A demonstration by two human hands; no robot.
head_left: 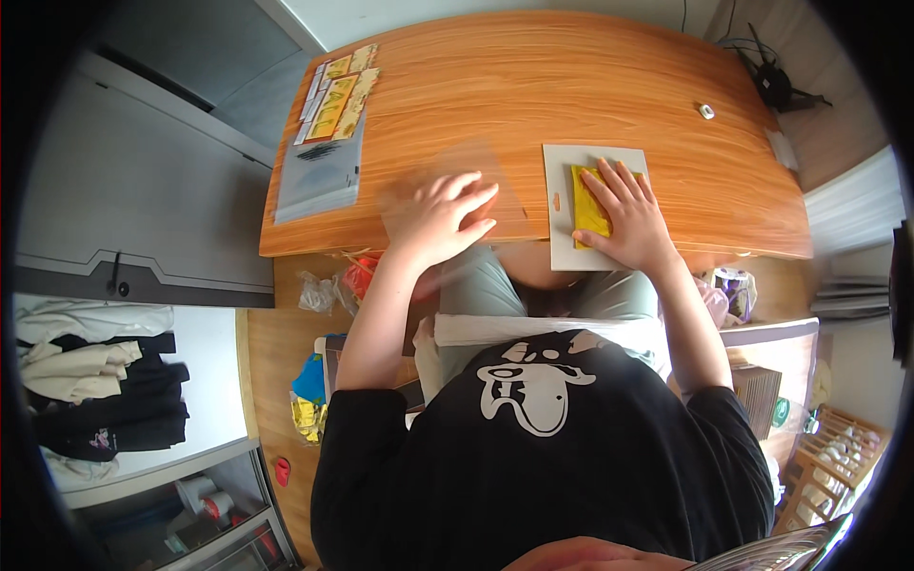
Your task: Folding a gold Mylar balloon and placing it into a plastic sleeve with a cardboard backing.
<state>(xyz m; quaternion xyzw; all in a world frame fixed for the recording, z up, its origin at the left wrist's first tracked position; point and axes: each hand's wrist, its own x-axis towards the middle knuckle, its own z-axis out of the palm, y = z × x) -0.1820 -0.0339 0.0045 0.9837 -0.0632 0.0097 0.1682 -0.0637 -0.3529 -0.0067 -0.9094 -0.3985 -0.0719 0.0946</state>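
My right hand (628,217) lies flat with spread fingers on a yellow packet (590,215), near the table's front edge. Under that packet is a pale grey rectangular card (562,162) with a small cut-out at its left side, its near end reaching the table edge. My left hand (440,221) is to the left, palm down, fingers stretched out and apart. Beneath and around it shows a faint, blurred see-through plastic sheet or bag (506,195). Whether the left fingers touch this plastic, I cannot tell.
At the table's left side lie clear plastic bags (319,181) and yellow printed cards (333,103). A small white object (705,111) sits at the far right, near a black router-like device (773,84). A grey cabinet (143,181) stands left of the wooden table (457,76).
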